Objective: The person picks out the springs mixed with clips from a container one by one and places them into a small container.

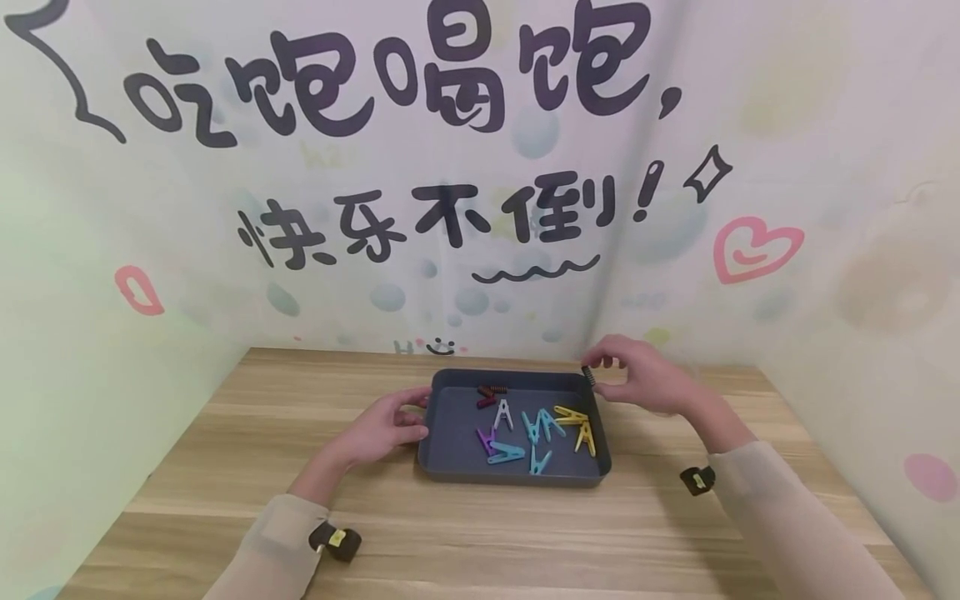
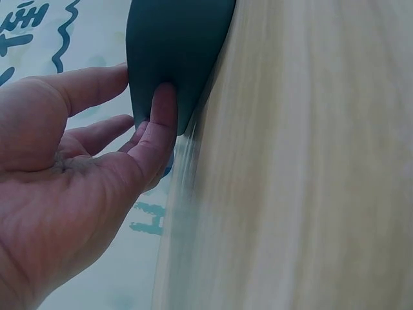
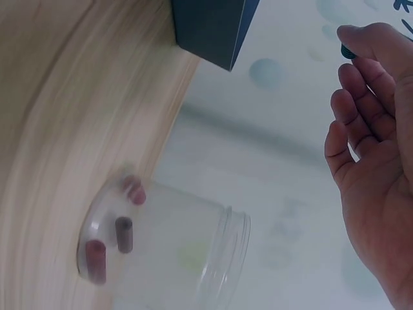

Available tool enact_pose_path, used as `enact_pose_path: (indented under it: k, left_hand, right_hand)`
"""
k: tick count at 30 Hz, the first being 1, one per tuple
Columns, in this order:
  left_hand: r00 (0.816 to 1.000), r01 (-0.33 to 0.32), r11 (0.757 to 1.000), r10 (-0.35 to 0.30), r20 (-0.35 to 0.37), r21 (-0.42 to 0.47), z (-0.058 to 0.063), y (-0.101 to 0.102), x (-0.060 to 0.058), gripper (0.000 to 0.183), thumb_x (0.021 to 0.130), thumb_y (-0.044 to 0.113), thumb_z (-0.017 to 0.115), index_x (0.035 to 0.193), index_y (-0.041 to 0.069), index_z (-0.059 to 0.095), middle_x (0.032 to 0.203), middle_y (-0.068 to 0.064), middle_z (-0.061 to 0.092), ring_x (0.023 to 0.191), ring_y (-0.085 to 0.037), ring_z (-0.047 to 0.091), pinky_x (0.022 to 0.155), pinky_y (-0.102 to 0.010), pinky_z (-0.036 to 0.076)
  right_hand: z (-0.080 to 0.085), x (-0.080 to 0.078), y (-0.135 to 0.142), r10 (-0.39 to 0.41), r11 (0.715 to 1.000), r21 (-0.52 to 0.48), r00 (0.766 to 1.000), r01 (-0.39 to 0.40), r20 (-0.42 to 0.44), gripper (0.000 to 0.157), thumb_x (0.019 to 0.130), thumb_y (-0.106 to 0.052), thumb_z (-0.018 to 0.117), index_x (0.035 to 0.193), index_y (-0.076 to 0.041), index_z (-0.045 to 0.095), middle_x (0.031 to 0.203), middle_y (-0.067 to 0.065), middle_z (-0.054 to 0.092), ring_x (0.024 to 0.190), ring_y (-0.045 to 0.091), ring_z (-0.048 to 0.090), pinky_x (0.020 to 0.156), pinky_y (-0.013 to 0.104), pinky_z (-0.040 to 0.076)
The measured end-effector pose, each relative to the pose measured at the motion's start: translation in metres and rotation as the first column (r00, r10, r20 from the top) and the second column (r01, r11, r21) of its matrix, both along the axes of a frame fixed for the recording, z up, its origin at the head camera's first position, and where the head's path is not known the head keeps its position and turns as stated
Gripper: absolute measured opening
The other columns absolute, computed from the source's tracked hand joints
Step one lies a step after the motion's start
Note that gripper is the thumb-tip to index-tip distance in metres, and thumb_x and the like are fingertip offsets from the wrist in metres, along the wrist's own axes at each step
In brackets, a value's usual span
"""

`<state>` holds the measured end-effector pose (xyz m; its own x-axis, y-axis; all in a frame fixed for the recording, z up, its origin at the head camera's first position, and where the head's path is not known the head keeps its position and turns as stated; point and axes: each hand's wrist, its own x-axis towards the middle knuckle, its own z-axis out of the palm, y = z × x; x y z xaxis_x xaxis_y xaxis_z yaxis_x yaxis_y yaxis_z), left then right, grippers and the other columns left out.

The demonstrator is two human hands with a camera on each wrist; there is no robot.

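Note:
A dark grey tray (image 1: 453,429) stands near the back of the table. My left hand (image 1: 382,429) holds its left end, the thumb against the outer wall and the fingers by the rim. Over the tray's back right corner, my right hand (image 1: 645,375) pinches a small black spring (image 1: 588,376) between thumb and index finger. Red-brown springs (image 1: 486,401) lie at the tray's back, left of centre. Clothespins lie there too: a grey-white clothespin (image 1: 503,414), a purple clothespin (image 1: 486,440), several light blue clothespins (image 1: 507,452) and two yellow clothespins (image 1: 586,438).
In the right wrist view, a clear jar (image 3: 187,239) without a lid stands on the table right of the tray, with red and dark pieces (image 3: 124,234) at its bottom. A printed curtain-like wall (image 1: 450,300) rises behind the wooden table (image 1: 480,542).

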<state>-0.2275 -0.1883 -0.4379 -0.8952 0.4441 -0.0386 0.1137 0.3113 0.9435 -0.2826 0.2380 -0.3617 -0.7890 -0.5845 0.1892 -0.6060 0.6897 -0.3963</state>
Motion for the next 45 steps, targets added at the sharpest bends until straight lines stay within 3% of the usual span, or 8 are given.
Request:
enact_pose_path:
  k: [12, 30, 45]
  left_hand:
    - [1.000, -0.015, 1.000, 0.015, 0.001, -0.016, 0.000, 0.001, 0.000, 0.067, 0.090, 0.003, 0.062, 0.148, 0.002, 0.030, 0.138, -0.022, 0.045, 0.113, -0.033, 0.058, 0.085, -0.030, 0.055]
    - [1.000, -0.008, 1.000, 0.008, 0.000, -0.006, -0.001, 0.000, -0.001, 0.067, 0.090, 0.003, 0.063, 0.148, 0.002, 0.029, 0.137, -0.022, 0.045, 0.113, -0.033, 0.058, 0.085, -0.028, 0.055]
    - [1.000, -0.008, 1.000, 0.008, -0.002, -0.012, -0.001, 0.000, 0.001, 0.065, 0.090, 0.004, 0.063, 0.147, 0.001, 0.031, 0.137, -0.022, 0.044, 0.114, -0.035, 0.057, 0.086, -0.030, 0.055]
  right_hand:
    - [0.003, 0.004, 0.032, -0.012, 1.000, -0.014, 0.990, 0.010, -0.142, 0.039, 0.077, -0.018, 0.079, 0.112, -0.023, 0.063, 0.103, -0.009, 0.064, 0.090, 0.008, 0.051, 0.075, 0.031, 0.049]
    - [0.007, 0.000, 0.096, -0.164, 0.986, -0.028, 0.973, 0.162, -0.164, 0.038, 0.075, -0.011, 0.079, 0.109, -0.019, 0.065, 0.099, -0.009, 0.064, 0.087, 0.010, 0.050, 0.073, 0.030, 0.047]
    - [-0.007, -0.016, 0.134, -0.264, 0.964, -0.026, 0.961, 0.263, -0.078, 0.034, 0.079, -0.024, 0.078, 0.109, -0.021, 0.064, 0.098, -0.002, 0.062, 0.087, 0.018, 0.048, 0.068, 0.024, 0.043]
